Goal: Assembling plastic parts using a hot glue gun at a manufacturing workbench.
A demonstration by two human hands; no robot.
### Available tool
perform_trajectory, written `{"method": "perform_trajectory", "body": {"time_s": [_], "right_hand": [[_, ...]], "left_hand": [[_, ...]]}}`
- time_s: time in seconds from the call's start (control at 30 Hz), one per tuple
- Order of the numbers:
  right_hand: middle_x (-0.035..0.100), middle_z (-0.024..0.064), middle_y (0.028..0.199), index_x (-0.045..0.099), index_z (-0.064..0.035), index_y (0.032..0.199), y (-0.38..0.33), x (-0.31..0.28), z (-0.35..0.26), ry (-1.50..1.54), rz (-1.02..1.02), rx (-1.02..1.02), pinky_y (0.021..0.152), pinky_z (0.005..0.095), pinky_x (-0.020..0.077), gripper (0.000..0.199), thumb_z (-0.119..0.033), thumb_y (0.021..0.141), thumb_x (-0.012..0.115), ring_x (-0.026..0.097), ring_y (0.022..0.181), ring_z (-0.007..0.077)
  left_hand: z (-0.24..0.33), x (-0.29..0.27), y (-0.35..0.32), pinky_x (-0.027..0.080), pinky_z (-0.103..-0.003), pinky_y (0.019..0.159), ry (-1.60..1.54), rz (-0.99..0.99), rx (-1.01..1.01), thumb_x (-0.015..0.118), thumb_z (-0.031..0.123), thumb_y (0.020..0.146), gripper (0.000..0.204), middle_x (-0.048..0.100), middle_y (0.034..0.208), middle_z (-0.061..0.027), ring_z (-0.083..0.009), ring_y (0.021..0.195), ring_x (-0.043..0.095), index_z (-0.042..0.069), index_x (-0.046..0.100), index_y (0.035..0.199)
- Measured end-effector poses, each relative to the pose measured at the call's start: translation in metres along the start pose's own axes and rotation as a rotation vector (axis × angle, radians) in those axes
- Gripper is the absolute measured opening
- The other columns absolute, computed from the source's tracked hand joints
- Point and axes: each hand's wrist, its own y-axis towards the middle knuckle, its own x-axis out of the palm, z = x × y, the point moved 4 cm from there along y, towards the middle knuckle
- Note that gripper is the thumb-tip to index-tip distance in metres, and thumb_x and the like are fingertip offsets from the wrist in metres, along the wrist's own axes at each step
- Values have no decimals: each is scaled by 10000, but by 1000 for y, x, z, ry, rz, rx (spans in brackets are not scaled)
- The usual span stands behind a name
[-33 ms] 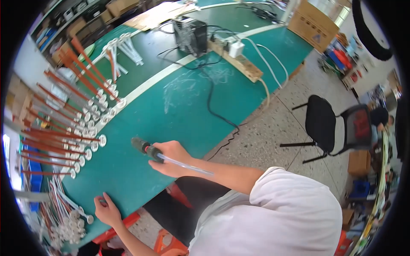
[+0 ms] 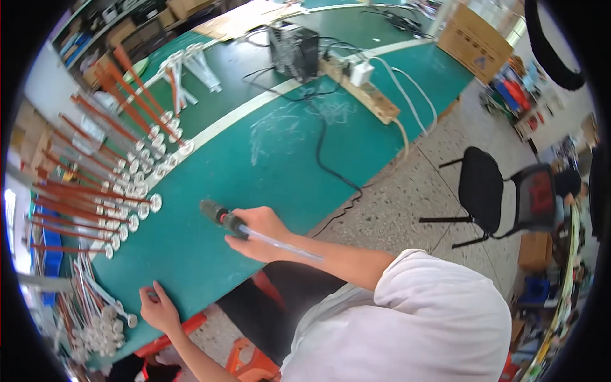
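My right hand (image 2: 259, 230) is wrapped round a dark handheld power tool with a red ring (image 2: 224, 218), its blunt end pointing left over the green table. From that hand a thin clear-white rod or tube (image 2: 283, 244) runs back along my forearm. Down at the near table edge, my left hand (image 2: 160, 310) is curled with thumb and forefinger close together; a small dark bit shows between them, too small to name. Left of both hands stand rows of white round-ended pieces (image 2: 133, 223) with brown or pale stems. A loose heap of similar white-ended pieces (image 2: 102, 331) lies beside my left hand.
A black box-shaped device (image 2: 294, 51) and a wooden-based power strip (image 2: 363, 92) sit farther back, with a black cable (image 2: 320, 143) trailing over the table edge. A cardboard box (image 2: 474, 41) stands at far right. Black chairs (image 2: 484, 188) are on the floor.
The view has shifted slightly, so the table and its things appear a little farther right. Both hands keep the same pose and grip.
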Motion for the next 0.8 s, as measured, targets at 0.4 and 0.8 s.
{"method": "perform_trajectory", "body": {"time_s": [0.4, 0.8], "right_hand": [[683, 58, 789, 692, -24, 986, -11, 13, 17, 189, -14, 186, 619, 294, 495, 202, -114, 813, 747, 623, 678, 136], [667, 76, 1117, 630, -7, 1138, -17, 10, 15, 215, -109, 171, 584, 222, 446, 226, -16, 917, 586, 526, 669, 59]], "left_hand": [[2, -6, -5, 402, -411, 481, 8, 53, 60, 706, 273, 862, 232, 508, 531, -90, -285, 489, 540, 89, 577, 800], [-7, -16, -5, 390, -318, 468, -271, 93, -96, 747, 150, 818, 175, 492, 515, -40, -189, 460, 502, 61, 617, 743]]}}
